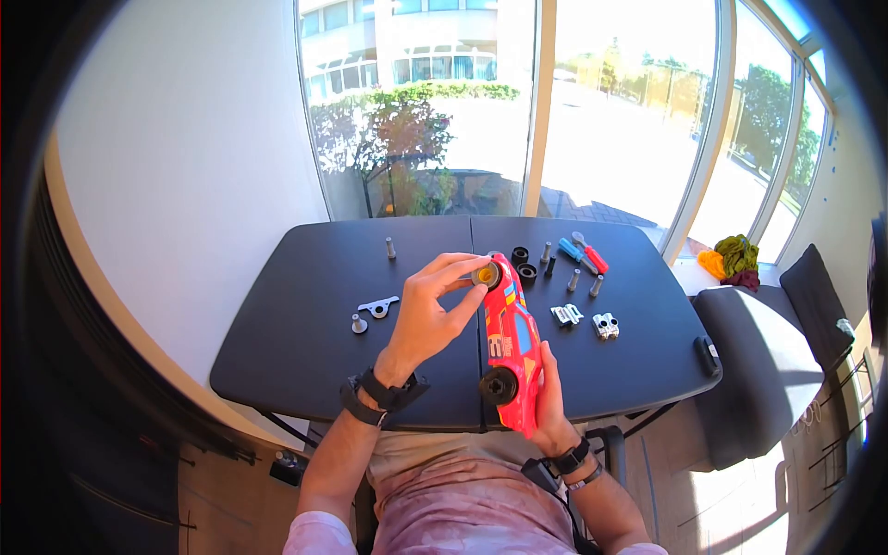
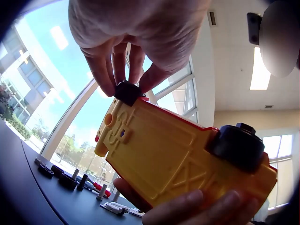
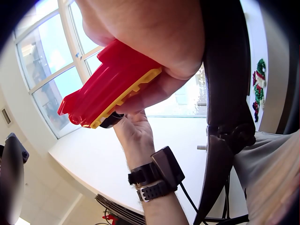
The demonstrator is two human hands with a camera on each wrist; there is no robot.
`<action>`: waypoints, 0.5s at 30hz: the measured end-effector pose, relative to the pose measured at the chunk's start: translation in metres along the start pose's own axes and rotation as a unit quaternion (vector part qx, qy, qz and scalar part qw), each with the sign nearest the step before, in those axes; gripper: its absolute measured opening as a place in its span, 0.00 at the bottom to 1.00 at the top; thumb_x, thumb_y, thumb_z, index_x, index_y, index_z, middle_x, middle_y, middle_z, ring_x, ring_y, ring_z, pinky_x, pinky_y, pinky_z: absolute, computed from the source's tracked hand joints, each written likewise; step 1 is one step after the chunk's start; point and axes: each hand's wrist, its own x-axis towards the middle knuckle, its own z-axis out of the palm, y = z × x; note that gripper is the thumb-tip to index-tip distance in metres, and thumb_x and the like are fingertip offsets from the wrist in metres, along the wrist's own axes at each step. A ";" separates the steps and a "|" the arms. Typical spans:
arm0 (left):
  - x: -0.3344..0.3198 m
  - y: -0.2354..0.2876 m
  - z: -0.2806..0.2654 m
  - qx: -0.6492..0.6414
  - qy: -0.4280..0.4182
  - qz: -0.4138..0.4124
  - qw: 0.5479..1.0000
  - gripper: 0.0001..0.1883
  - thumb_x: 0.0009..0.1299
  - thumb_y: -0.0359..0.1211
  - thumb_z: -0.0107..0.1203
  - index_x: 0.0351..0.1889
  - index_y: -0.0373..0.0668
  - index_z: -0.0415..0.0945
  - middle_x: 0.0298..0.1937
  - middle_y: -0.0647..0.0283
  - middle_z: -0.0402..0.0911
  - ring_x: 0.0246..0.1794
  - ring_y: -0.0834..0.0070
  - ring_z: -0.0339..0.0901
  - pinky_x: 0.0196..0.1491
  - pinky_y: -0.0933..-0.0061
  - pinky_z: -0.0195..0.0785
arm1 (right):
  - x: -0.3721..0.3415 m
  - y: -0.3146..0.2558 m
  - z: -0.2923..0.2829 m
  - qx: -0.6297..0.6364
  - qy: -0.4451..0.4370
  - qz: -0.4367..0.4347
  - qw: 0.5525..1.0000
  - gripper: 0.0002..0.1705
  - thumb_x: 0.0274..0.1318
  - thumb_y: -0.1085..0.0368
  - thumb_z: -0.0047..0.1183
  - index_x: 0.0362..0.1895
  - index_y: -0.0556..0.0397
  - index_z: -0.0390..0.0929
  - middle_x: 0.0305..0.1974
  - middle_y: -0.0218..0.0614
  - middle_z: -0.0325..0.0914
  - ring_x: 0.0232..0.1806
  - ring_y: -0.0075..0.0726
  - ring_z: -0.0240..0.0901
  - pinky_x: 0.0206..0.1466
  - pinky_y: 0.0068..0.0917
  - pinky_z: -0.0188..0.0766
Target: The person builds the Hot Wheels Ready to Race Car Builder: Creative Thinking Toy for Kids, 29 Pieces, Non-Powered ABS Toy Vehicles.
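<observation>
My right hand [image 1: 552, 407] grips a red toy car [image 1: 527, 375], tilted above the black table, around its lower end. Its yellow underside [image 2: 154, 154] faces the left wrist camera, with the right fingers [image 2: 206, 206] across it. At the car's upper end my left hand [image 1: 427, 310] pinches a black wheel [image 2: 127, 93] between thumb and fingertips. Another black wheel [image 1: 499, 386] sits on the car near its lower end. In the right wrist view, the car's red body [image 3: 105, 84] juts out from under the right palm.
Beyond the car on the table [image 1: 277, 347] lie black wheels [image 1: 526, 272], several grey bolts [image 1: 573, 279], blue and red screwdrivers [image 1: 592, 257] and silver engine-like parts [image 1: 606, 326]. A grey bracket [image 1: 378, 307] and a wide-headed bolt [image 1: 358, 324] are on the left. A grey chair [image 1: 758, 370] stands right.
</observation>
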 end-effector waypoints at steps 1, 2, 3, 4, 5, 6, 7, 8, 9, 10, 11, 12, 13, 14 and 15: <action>0.000 0.000 0.000 -0.001 0.000 -0.003 1.000 0.19 0.79 0.22 0.64 0.67 0.34 0.85 0.66 0.56 0.86 0.66 0.69 0.86 0.67 0.65 0.85 | 0.001 0.000 -0.002 -0.001 0.000 0.000 1.000 0.41 0.83 0.30 0.44 0.76 0.52 0.72 0.61 0.40 0.87 0.57 0.35 0.90 0.62 0.36 0.88; 0.001 0.001 0.000 -0.005 0.001 -0.004 1.000 0.18 0.79 0.21 0.64 0.66 0.34 0.85 0.66 0.56 0.86 0.65 0.69 0.86 0.66 0.65 0.86 | 0.001 0.000 -0.003 -0.001 0.000 0.000 1.000 0.41 0.83 0.30 0.44 0.76 0.52 0.72 0.61 0.40 0.87 0.57 0.35 0.90 0.62 0.36 0.88; 0.001 0.001 0.000 -0.008 0.001 -0.005 1.000 0.18 0.79 0.21 0.64 0.66 0.34 0.85 0.66 0.56 0.86 0.65 0.69 0.86 0.66 0.65 0.86 | 0.001 0.000 -0.002 -0.002 0.000 0.000 1.000 0.41 0.83 0.30 0.44 0.77 0.52 0.72 0.61 0.40 0.87 0.57 0.35 0.90 0.62 0.36 0.88; 0.001 0.001 0.001 -0.011 0.002 -0.006 1.000 0.18 0.78 0.21 0.64 0.66 0.34 0.85 0.65 0.57 0.85 0.65 0.69 0.86 0.66 0.65 0.86 | 0.000 0.000 -0.002 -0.002 0.000 0.000 1.000 0.41 0.83 0.30 0.44 0.77 0.52 0.72 0.61 0.40 0.87 0.57 0.35 0.90 0.62 0.36 0.88; 0.002 0.002 0.001 -0.015 0.003 -0.012 1.000 0.18 0.78 0.21 0.65 0.65 0.34 0.85 0.65 0.57 0.85 0.65 0.69 0.86 0.66 0.65 0.86 | 0.000 0.000 -0.001 -0.002 0.000 0.000 1.000 0.41 0.83 0.30 0.44 0.77 0.52 0.72 0.61 0.40 0.87 0.57 0.35 0.90 0.62 0.36 0.88; 0.002 0.004 0.001 -0.020 0.003 -0.018 1.000 0.18 0.78 0.21 0.65 0.65 0.34 0.85 0.65 0.57 0.85 0.65 0.69 0.86 0.66 0.65 0.86 | 0.000 0.000 -0.001 -0.003 0.000 0.000 1.000 0.42 0.83 0.30 0.44 0.77 0.52 0.72 0.61 0.40 0.87 0.57 0.35 0.90 0.62 0.36 0.88; 0.002 0.004 0.001 -0.024 0.004 -0.024 0.999 0.17 0.78 0.21 0.65 0.64 0.34 0.85 0.65 0.57 0.85 0.65 0.69 0.87 0.66 0.65 0.86 | 0.000 0.000 -0.001 -0.003 0.000 0.000 1.000 0.42 0.83 0.30 0.44 0.77 0.52 0.72 0.61 0.40 0.87 0.57 0.35 0.90 0.62 0.36 0.88; 0.003 0.004 0.001 -0.025 0.008 -0.021 0.999 0.17 0.77 0.22 0.66 0.63 0.34 0.85 0.63 0.57 0.86 0.63 0.69 0.88 0.64 0.65 0.87 | -0.001 0.000 -0.001 -0.004 0.001 0.000 1.000 0.42 0.83 0.30 0.44 0.77 0.52 0.72 0.61 0.40 0.87 0.57 0.35 0.90 0.62 0.36 0.88; 0.003 0.004 0.002 -0.026 0.012 -0.018 0.999 0.16 0.77 0.23 0.66 0.62 0.34 0.86 0.62 0.56 0.86 0.62 0.68 0.88 0.63 0.65 0.88 | -0.001 0.000 -0.001 -0.004 0.001 -0.001 1.000 0.42 0.83 0.30 0.44 0.77 0.52 0.72 0.61 0.40 0.87 0.57 0.35 0.90 0.62 0.36 0.88; 0.004 0.003 0.002 -0.026 0.016 -0.015 0.999 0.16 0.77 0.24 0.66 0.62 0.35 0.86 0.61 0.56 0.87 0.60 0.68 0.89 0.62 0.65 0.88 | -0.001 0.000 -0.001 -0.005 0.001 -0.001 1.000 0.42 0.83 0.30 0.44 0.77 0.52 0.72 0.61 0.40 0.87 0.57 0.35 0.90 0.62 0.36 0.88; 0.004 0.003 0.003 -0.026 0.019 -0.018 0.999 0.16 0.76 0.24 0.67 0.61 0.35 0.86 0.60 0.56 0.87 0.60 0.68 0.90 0.62 0.65 0.88 | -0.001 0.000 -0.001 -0.005 0.001 -0.001 1.000 0.42 0.83 0.30 0.44 0.77 0.52 0.72 0.61 0.40 0.87 0.57 0.35 0.90 0.62 0.36 0.88; 0.005 0.002 0.003 -0.025 0.022 -0.021 0.999 0.16 0.76 0.25 0.67 0.60 0.34 0.86 0.59 0.56 0.88 0.60 0.69 0.90 0.61 0.65 0.88 | -0.001 0.000 0.000 -0.007 0.001 -0.001 1.000 0.42 0.83 0.30 0.44 0.77 0.52 0.72 0.61 0.40 0.87 0.57 0.35 0.90 0.62 0.36 0.88; 0.005 0.002 0.003 -0.024 0.025 -0.024 0.999 0.15 0.76 0.25 0.68 0.60 0.34 0.86 0.59 0.57 0.88 0.59 0.69 0.90 0.61 0.65 0.88 | -0.001 0.000 0.000 -0.009 0.001 -0.001 1.000 0.42 0.83 0.30 0.44 0.77 0.52 0.72 0.61 0.40 0.87 0.57 0.35 0.90 0.62 0.36 0.88; 0.005 0.002 0.004 -0.025 0.028 -0.028 0.999 0.15 0.76 0.26 0.69 0.59 0.34 0.86 0.58 0.57 0.88 0.59 0.69 0.90 0.60 0.65 0.88 | -0.002 0.000 0.001 -0.010 0.001 -0.001 1.000 0.42 0.83 0.29 0.44 0.77 0.52 0.72 0.61 0.40 0.87 0.57 0.35 0.90 0.62 0.36 0.88; 0.006 0.002 0.004 -0.026 0.031 -0.031 0.999 0.15 0.75 0.26 0.69 0.58 0.34 0.85 0.57 0.57 0.88 0.58 0.69 0.90 0.59 0.66 0.88 | -0.002 0.000 0.001 -0.011 0.002 0.000 1.000 0.42 0.83 0.29 0.44 0.77 0.52 0.72 0.61 0.40 0.87 0.57 0.35 0.90 0.62 0.36 0.88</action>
